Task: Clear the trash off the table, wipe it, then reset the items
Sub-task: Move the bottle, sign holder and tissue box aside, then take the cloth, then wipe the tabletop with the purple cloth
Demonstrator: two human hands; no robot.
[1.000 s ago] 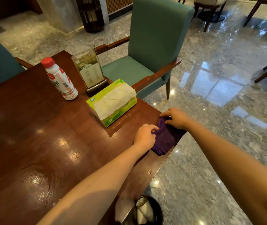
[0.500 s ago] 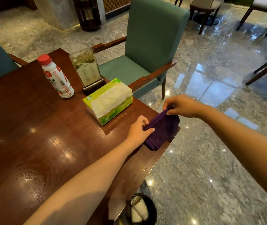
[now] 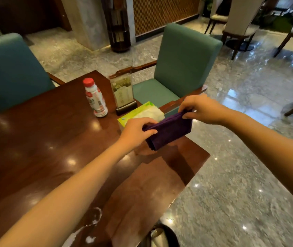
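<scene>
Purple cloth (image 3: 168, 132), folded, hangs mid-frame above the table (image 3: 35, 148). Left hand (image 3: 136, 132) and right hand (image 3: 201, 109) pinch opposite ends, fingers curled.

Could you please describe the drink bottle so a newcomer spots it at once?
On the dark polished wooden table, look to its far edge. The white plastic bottle with a red cap stands left of the clear acrylic menu stand; it alone is red-capped.

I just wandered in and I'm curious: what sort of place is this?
Probably a hotel lobby lounge or restaurant: a polished stone floor, a cushioned armchair at a glossy wooden table with a menu stand, and more chairs beyond.
</scene>
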